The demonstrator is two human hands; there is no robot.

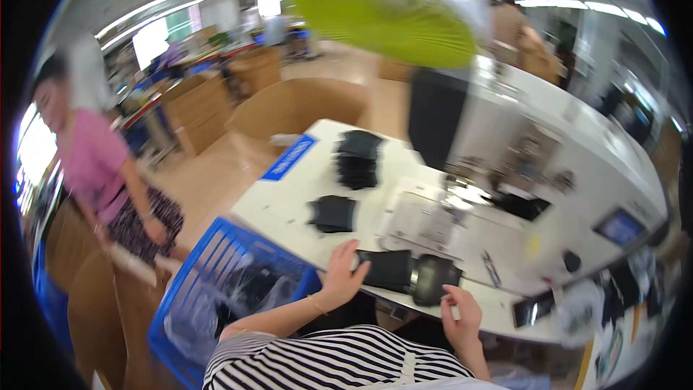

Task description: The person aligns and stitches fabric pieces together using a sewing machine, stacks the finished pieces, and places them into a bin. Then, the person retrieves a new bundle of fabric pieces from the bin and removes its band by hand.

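— Fingers of the left hand (341, 274) lay spread flat on the black fabric piece (385, 269) at the near edge of the white worktable (289, 202), didn't they?

— They did. The right hand (462, 312) hovered just beside its rounded end, fingers loosely apart, gripping nothing.

— Best handling?

— I'd judge pinning it flat, smoothing evenly. Two more black stacks (356, 159) sat farther back; a blue basket (216, 274) stood left.

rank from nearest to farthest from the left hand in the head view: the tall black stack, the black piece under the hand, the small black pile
1. black piece, touching the left hand
2. small black pile, mid-table just beyond
3. tall black stack, near the table's far end
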